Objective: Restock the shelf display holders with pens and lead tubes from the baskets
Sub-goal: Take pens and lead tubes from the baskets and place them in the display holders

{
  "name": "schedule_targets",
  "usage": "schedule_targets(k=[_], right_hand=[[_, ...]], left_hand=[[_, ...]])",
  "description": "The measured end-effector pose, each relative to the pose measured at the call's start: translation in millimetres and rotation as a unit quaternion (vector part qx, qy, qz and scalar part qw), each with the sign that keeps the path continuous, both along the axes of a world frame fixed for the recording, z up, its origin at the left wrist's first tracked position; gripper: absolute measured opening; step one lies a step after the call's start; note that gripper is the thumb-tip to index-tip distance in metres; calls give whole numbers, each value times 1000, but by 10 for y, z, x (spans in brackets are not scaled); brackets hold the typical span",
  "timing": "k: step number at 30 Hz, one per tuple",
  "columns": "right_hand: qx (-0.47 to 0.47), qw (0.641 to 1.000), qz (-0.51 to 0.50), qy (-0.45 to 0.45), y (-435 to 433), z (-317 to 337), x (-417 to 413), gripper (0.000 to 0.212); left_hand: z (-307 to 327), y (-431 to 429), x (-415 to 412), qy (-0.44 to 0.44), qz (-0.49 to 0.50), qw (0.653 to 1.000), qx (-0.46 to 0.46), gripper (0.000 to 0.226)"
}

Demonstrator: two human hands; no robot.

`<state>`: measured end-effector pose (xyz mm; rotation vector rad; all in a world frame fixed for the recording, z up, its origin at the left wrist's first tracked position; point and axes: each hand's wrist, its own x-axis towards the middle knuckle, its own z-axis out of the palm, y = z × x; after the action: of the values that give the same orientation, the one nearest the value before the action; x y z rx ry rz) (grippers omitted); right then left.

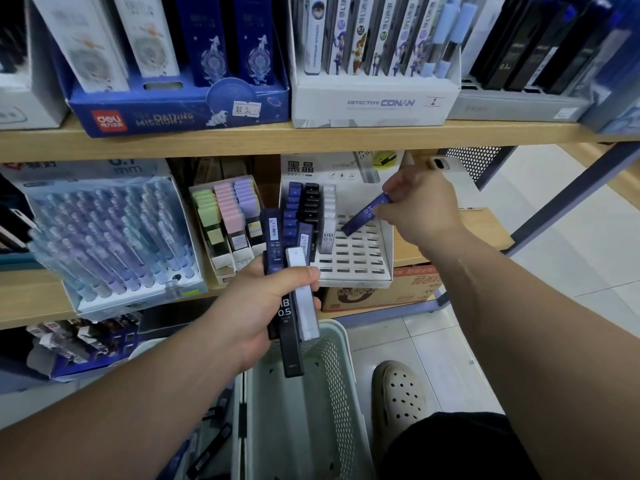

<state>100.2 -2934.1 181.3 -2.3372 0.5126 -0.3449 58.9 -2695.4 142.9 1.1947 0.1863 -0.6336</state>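
The right hand (420, 209) pinches a blue tube (367, 213) in its fingers (398, 183), tilted over the empty slots of the white holder (356, 282) on the shelf (491, 233). If the tip catches a slot edge, the tube may slip out and fall. The left hand (263, 306) grips a loose bundle (291, 344) of several tubes above the basket (337, 344); one may slide out. The holder has blue, black and white tubes in its left columns, while its right slots are empty. What is in the basket I cannot tell.
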Motion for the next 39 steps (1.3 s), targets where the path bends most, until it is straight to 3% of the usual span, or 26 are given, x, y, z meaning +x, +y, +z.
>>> schedule_targets(k=[9,15,22,31,39], right_hand=[[-10,994,19,-107,-8,-209,208,21],[-9,992,86,-92,44,-309,279,17],[-28,990,85,-105,80,-327,322,16],[-72,986,86,-123,86,-357,318,18],[-124,983,91,-104,73,-351,333,25]], left_hand=[[-2,59,47,-4,-8,1000,4,14],[12,76,59,2,-4,1000,2,22],[-11,94,62,3,-5,1000,2,20],[11,96,46,5,-5,1000,4,44],[10,84,39,1,-13,1000,7,23]])
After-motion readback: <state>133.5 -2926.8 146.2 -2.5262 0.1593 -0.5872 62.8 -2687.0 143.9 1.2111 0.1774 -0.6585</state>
